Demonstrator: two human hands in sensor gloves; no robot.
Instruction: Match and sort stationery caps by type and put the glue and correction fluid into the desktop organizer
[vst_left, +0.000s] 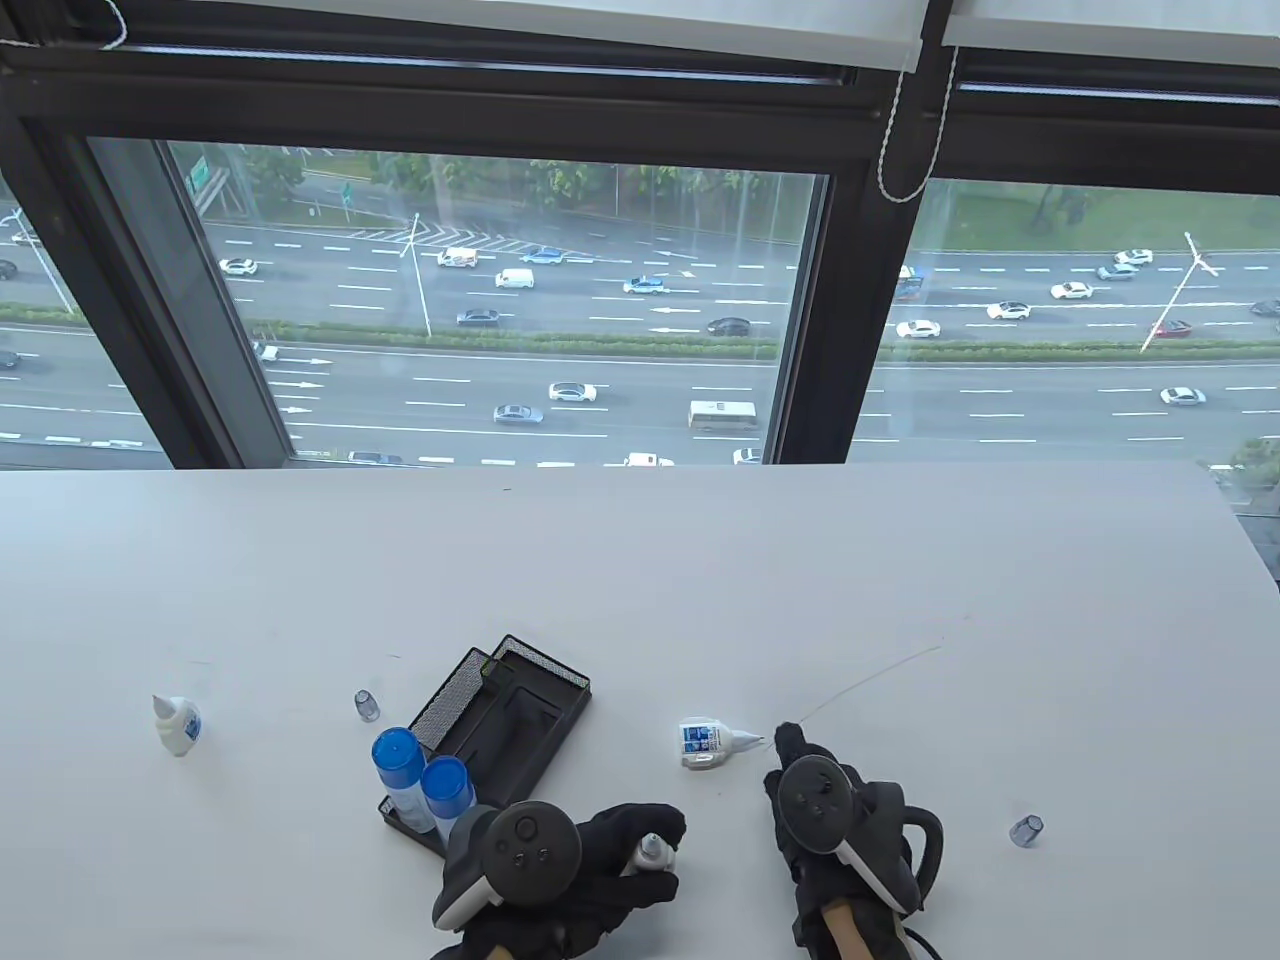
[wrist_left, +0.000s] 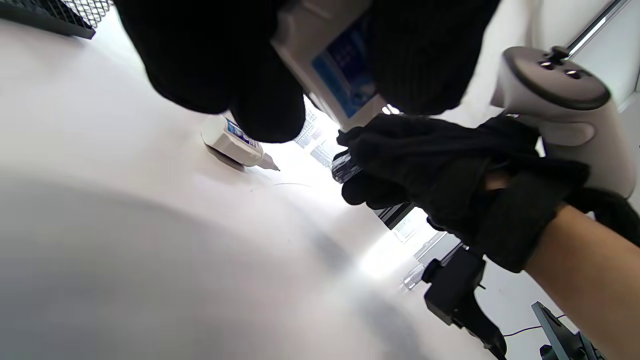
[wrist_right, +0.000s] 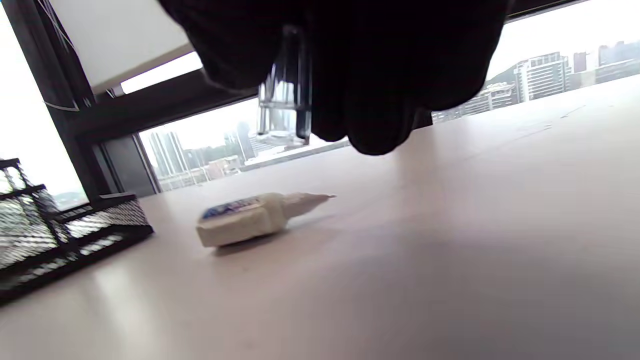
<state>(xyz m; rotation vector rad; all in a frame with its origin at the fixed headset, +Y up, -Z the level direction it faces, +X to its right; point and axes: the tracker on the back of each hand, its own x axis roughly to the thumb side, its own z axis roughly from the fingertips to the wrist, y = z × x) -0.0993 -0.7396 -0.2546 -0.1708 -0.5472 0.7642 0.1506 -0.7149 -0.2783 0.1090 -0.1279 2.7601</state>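
Note:
My left hand (vst_left: 650, 850) grips a small white correction fluid bottle (vst_left: 654, 853) near the table's front edge; its blue label shows in the left wrist view (wrist_left: 335, 65). My right hand (vst_left: 790, 745) pinches a clear cap (wrist_right: 282, 110), which also shows between its fingers as the clear cap (wrist_left: 345, 167). A second white bottle (vst_left: 705, 743), uncapped, lies on its side just left of my right hand's fingertips. The black mesh organizer (vst_left: 520, 700) holds two blue-capped glue sticks (vst_left: 420, 770).
A third white bottle (vst_left: 178, 722) lies far left on the table. One loose clear cap (vst_left: 367, 704) stands left of the organizer, another clear cap (vst_left: 1027, 830) right of my right hand. A window runs behind the table's far edge.

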